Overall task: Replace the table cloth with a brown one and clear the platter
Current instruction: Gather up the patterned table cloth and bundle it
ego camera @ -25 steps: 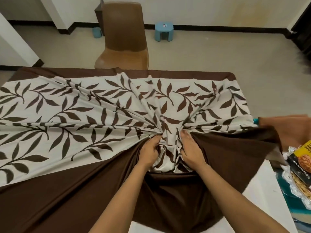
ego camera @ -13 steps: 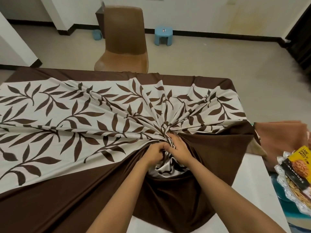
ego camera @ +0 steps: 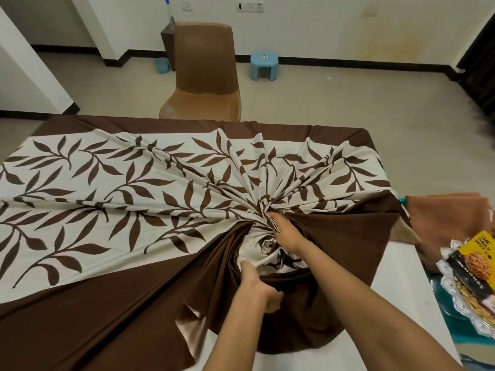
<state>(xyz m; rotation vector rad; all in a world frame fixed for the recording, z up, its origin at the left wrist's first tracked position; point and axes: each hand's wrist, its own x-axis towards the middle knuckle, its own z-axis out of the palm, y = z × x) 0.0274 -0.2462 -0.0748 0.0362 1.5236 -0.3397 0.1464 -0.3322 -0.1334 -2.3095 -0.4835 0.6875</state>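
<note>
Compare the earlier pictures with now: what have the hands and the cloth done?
The left hand drew back toward the person with its bunch of cloth; the right hand stayed gripping the gathers. More bare table shows. Chair and almond packet unchanged.

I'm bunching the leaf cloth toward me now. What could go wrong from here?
1. The brown-and-cream leaf-print tablecloth, gripped by the left hand and right hand, may drag into the silver platter with the yellow almond packet at the bare white table edge.
2. Its far end may slide off and trail on the floor.
</note>
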